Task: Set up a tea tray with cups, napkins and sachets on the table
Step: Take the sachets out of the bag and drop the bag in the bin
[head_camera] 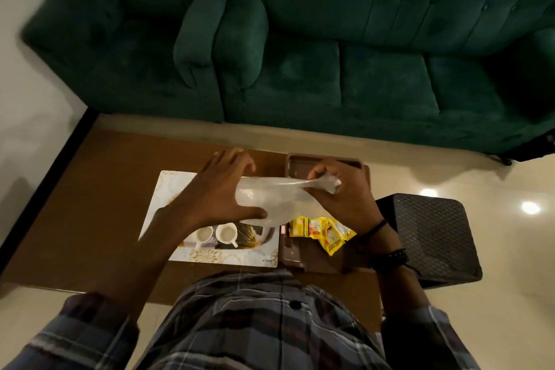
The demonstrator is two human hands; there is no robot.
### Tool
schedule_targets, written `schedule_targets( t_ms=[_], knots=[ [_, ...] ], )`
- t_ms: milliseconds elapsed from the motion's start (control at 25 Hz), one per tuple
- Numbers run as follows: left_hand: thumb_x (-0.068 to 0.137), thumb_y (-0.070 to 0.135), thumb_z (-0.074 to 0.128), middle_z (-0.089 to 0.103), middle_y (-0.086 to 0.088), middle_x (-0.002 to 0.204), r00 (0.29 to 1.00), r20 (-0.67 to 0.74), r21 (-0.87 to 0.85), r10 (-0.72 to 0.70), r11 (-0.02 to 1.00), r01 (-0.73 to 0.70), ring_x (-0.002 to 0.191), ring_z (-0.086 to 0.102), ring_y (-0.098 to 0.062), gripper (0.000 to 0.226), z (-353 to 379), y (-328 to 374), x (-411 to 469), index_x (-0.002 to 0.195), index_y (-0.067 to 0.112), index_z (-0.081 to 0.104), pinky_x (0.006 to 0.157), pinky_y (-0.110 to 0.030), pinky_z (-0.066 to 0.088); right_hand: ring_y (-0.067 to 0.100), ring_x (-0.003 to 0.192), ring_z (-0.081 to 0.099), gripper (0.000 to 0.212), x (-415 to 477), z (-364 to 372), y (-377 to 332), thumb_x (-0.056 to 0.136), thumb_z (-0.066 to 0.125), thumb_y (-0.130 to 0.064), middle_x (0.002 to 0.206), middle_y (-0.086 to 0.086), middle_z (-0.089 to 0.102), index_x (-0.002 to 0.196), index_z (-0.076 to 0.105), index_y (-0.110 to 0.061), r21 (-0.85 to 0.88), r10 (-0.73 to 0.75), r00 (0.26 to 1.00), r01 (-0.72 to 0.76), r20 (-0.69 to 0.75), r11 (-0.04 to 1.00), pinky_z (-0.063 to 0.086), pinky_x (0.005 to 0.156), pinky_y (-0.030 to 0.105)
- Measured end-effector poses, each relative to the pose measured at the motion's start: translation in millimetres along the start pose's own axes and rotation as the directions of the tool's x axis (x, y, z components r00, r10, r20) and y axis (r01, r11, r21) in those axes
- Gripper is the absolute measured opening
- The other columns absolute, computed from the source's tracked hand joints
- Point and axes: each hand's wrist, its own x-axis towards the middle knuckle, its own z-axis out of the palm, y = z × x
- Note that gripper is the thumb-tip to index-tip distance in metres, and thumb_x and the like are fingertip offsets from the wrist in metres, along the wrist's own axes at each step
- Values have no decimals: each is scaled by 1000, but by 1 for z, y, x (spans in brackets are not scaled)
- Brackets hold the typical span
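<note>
- Plaid shirt point(255, 324) fills the near edge; both forearms reach out over the brown surface point(99, 207).
- Two white cups point(214, 234) stand side by side and upright, both looking empty, on what seems to be a dark tray lying on a pale mat point(168, 189); the left wrist hides part of it.
- Yellow sachets point(322, 231) lie loose in a brown tray point(295, 159) just right of the mat.
- Left hand point(219, 189) is spread wide, thumb and fingers curled around the fat end of a clear bag point(270, 198), held above the mat and tray.
- Right hand point(339, 189) pinches the bag's twisted neck between thumb and fingertips.
- Contents of the bag are too cloudy to tell; napkins would be my guess.
- Risk: the bag hangs directly above the cups, so a hard tug at the neck could split it or swing it down and tip them.
- Beyond the surface are a black stool point(435, 234) and a green sofa point(300, 48).
</note>
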Motion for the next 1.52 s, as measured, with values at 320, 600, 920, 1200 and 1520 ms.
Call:
schedule_targets(
  t_ms=[320, 600, 920, 1200, 1520],
  knots=[
    [82, 13, 68, 71, -8, 107, 982, -66, -241, -178, 958, 157, 95, 64, -23, 28, 33, 26, 28, 111, 15, 68, 79, -31, 49, 17, 86, 71, 17, -8, -4, -30, 81, 72, -17, 96, 2, 75, 98, 74, -15, -133, -121, 992, 115, -35, 984, 58, 72, 40],
    [88, -6, 54, 66, -14, 115, 935, 66, -890, -347, 403, 213, 104, 62, -31, 27, 25, 46, 34, 107, 10, 66, 88, -43, 53, 11, 97, 71, 63, -39, 20, -35, 91, 43, -58, 115, -5, 71, 146, 30, -29, 397, 349, 922, -386, 166, 833, 60, 78, 35],
    [84, -5, 51, 75, 8, 90, 975, 223, -950, 14, 227, 214, 86, 70, -11, 27, 30, 66, 29, 99, 12, 64, 72, -23, 58, 11, 114, 55, 57, -58, 0, 5, 70, 82, -39, 121, -5, 60, 119, 55, -28, 252, 534, 845, -517, -3, 818, 48, 94, 26],
    [84, -4, 60, 64, -4, 112, 899, 427, -837, -98, 334, 434, 95, 65, -19, 47, 63, 85, 50, 126, 14, 50, 79, -33, 57, 21, 84, 71, 36, -96, -2, 37, 80, 74, -33, 96, 7, 70, 105, 63, -10, 638, 789, 586, -539, -185, 550, 62, 66, 36],
    [79, 38, 73, 71, -5, 114, 758, 645, -691, -95, 351, 632, 102, 69, -23, 43, 116, 114, 55, 117, 20, 62, 72, -42, 60, 20, 80, 70, 34, -132, -15, 61, 81, 72, -39, 98, 13, 69, 100, 64, -12, 618, 871, 443, -630, -212, 471, 62, 64, 31]
  ],
)
